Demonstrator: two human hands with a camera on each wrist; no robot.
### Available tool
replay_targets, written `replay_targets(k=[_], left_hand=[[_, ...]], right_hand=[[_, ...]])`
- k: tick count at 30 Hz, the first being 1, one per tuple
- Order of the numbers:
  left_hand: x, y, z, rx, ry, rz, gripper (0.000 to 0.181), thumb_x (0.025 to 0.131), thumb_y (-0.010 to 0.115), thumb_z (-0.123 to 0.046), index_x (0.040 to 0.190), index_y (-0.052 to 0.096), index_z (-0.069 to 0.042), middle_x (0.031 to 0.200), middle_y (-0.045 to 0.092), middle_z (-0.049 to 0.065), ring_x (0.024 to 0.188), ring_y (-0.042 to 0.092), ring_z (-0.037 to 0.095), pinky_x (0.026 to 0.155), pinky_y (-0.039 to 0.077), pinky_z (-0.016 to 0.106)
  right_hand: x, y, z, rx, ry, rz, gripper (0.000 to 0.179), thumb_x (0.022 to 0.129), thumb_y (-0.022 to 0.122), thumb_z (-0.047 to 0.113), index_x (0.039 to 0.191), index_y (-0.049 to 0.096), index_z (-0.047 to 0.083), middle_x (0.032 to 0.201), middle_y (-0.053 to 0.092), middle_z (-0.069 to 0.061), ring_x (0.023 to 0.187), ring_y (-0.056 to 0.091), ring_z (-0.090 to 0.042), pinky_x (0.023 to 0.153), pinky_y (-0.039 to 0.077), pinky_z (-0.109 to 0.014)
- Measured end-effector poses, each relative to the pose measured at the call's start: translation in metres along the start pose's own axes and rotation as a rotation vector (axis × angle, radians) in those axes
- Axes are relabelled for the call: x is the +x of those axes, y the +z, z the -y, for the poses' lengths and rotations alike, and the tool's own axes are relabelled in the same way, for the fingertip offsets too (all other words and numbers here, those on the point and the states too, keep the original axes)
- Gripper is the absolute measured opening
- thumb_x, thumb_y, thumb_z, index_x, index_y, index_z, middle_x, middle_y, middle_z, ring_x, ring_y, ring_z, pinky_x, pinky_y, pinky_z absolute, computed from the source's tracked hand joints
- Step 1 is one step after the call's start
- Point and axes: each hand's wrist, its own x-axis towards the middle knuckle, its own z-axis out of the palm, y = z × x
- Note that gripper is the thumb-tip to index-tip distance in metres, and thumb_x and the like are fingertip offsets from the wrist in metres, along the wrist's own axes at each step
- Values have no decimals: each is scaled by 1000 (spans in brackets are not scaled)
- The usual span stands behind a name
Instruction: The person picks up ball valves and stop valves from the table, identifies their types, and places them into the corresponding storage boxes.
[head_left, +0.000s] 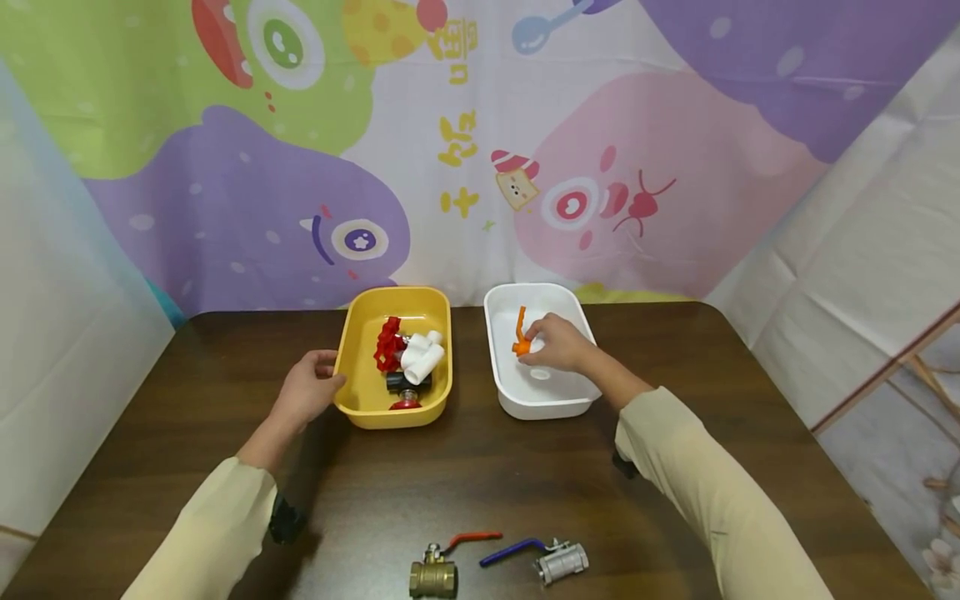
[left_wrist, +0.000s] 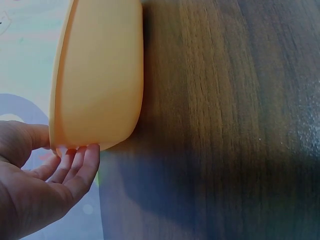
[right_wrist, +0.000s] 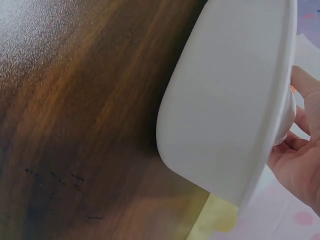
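At the left, my left hand (head_left: pixel 306 390) pinches the rim of a yellow plastic basin (head_left: pixel 347 392); in the left wrist view the thumb is at the rim and the fingers (left_wrist: pixel 82 167) curl against the outer wall. Inside lie red-handwheel valves (head_left: pixel 389 345), one with a black body (head_left: pixel 408 382), and white pipe fittings (head_left: pixel 423 362). My right hand (head_left: pixel 557 343) reaches over the white basin (head_left: pixel 543 404) and holds a valve with an orange lever (head_left: pixel 522 327). The fingers partly cover its white body. From the right wrist, the basin's wall (right_wrist: pixel 225 100) hides most of that valve.
Near the table's front edge lie a brass ball valve (head_left: pixel 432 577) with a red lever and a silver ball valve (head_left: pixel 562 563) with a blue lever. A cartoon-printed cloth (head_left: pixel 465 242) hangs behind the dark wooden table (head_left: pixel 360 492).
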Motion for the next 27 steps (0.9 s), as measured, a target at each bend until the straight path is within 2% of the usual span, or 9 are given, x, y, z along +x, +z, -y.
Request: replay_targets(k=[27], left_hand=[[0, 0, 0, -5, -8, 8, 46, 93, 51, -9, 135, 37, 4, 121, 48, 27, 101, 56, 34, 80, 57, 36]], right_hand=[[14, 20, -10, -7, 57, 14, 36, 74, 75, 26, 97, 67, 0, 95, 60, -14, 92, 54, -27, 86, 44, -36]])
